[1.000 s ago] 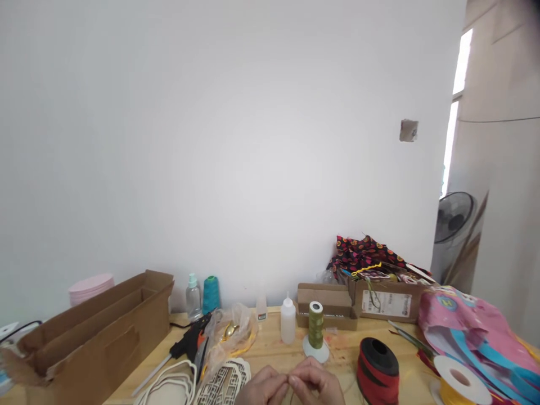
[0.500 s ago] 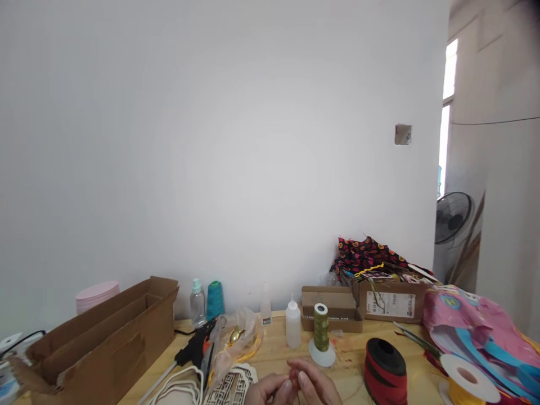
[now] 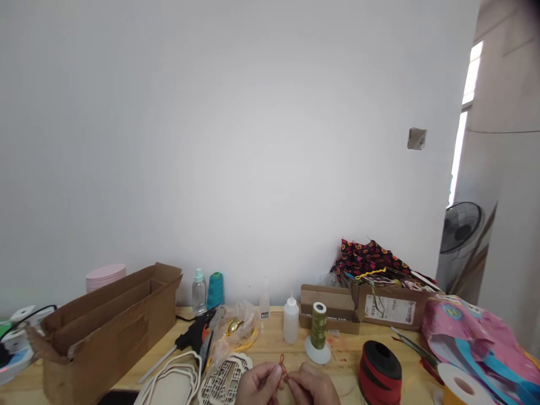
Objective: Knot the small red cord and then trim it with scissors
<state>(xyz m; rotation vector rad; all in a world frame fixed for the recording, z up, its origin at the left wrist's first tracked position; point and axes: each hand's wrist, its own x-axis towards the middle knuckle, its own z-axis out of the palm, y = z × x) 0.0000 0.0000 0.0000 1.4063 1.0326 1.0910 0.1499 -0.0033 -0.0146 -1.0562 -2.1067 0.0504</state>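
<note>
A thin red cord [image 3: 282, 360] with a small loop at its top is held at the bottom middle. My left hand [image 3: 260, 383] pinches it just under the loop, between thumb and finger. Close beside, my right hand [image 3: 313, 386] is closed with its fingertips on the cord's lower part. Left of my hands lies a cream lattice-cut ornament [image 3: 225, 379]. A cone of olive-green thread [image 3: 319, 326] stands behind my right hand, and a red ribbon roll [image 3: 380, 374] with a black core sits to the right.
A long cardboard box [image 3: 109, 332] stands at the left. Near it are a glue gun [image 3: 196, 336], a teal thread cone [image 3: 215, 291] and a plastic bag [image 3: 230, 320]. A white squeeze bottle [image 3: 291, 320], small cardboard box [image 3: 329, 306] and pink fabric [image 3: 468, 326] stand farther right.
My hands have moved slightly apart and left, so the cord loop now shows above the left fingertips. The view has shifted a little.
</note>
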